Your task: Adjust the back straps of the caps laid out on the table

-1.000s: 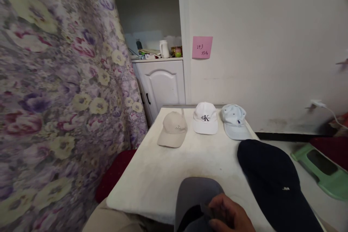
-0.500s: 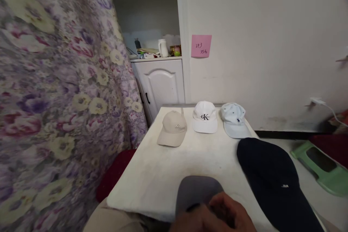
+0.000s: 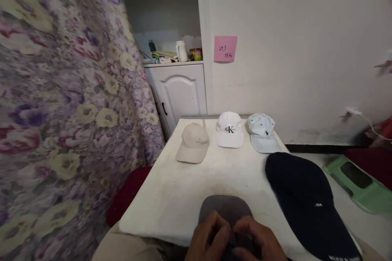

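A grey cap (image 3: 225, 208) lies at the near edge of the white table (image 3: 183, 187), brim pointing away from me. My left hand (image 3: 208, 238) and my right hand (image 3: 257, 240) both curl over its near part, fingers closed on the cloth. A dark navy cap (image 3: 306, 195) lies to the right of them. At the far end a beige cap (image 3: 193, 147), a white cap (image 3: 229, 130) with a black logo and a pale blue cap (image 3: 262, 130) stand in a row.
A flowered curtain (image 3: 61, 102) hangs along the left. A white cabinet (image 3: 180, 89) with a jug and clutter stands behind the table. A pink note (image 3: 225, 48) is stuck to the wall. A green stool (image 3: 358, 185) lies on the floor at right.
My left hand has come into view and joined the right on the grey cap. The view has tilted slightly, the caps on the table have not moved.
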`<state>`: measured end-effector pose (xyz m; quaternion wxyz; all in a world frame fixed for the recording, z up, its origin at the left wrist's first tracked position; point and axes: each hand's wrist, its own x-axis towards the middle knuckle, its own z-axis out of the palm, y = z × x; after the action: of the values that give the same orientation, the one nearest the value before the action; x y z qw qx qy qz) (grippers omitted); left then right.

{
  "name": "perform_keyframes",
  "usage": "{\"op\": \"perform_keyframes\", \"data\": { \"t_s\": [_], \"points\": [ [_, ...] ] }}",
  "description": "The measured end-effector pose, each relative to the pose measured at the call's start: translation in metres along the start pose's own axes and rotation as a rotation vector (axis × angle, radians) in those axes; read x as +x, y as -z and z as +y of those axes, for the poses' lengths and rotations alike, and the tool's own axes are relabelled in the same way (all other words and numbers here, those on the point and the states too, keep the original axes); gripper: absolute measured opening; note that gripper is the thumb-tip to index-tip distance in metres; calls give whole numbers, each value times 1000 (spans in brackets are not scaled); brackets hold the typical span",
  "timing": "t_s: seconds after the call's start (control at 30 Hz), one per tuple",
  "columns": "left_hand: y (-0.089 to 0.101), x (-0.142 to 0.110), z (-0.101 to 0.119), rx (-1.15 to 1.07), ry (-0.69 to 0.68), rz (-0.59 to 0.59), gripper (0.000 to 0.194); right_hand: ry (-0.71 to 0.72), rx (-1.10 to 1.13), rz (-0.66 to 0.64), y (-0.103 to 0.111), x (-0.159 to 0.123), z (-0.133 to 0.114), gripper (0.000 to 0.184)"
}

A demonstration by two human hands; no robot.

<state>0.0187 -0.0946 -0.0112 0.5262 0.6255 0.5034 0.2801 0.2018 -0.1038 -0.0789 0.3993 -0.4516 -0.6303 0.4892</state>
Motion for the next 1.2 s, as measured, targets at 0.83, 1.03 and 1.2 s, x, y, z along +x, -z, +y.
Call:
{"op": "perform_keyframes", "data": {
  "t_s": [0.83,1.03,1.2],
  "points": [
    [7,5,-12,-311,27,-71,38,10,-140,-51,10,-1,-8,16],
    [6,5,-18,-376,27,-80,41,-6,-54,21,3,-2,0,14],
    [9,4,-19,-425,63,-107,44,-35,63,36,1,-2,9,17]
  ]
}}
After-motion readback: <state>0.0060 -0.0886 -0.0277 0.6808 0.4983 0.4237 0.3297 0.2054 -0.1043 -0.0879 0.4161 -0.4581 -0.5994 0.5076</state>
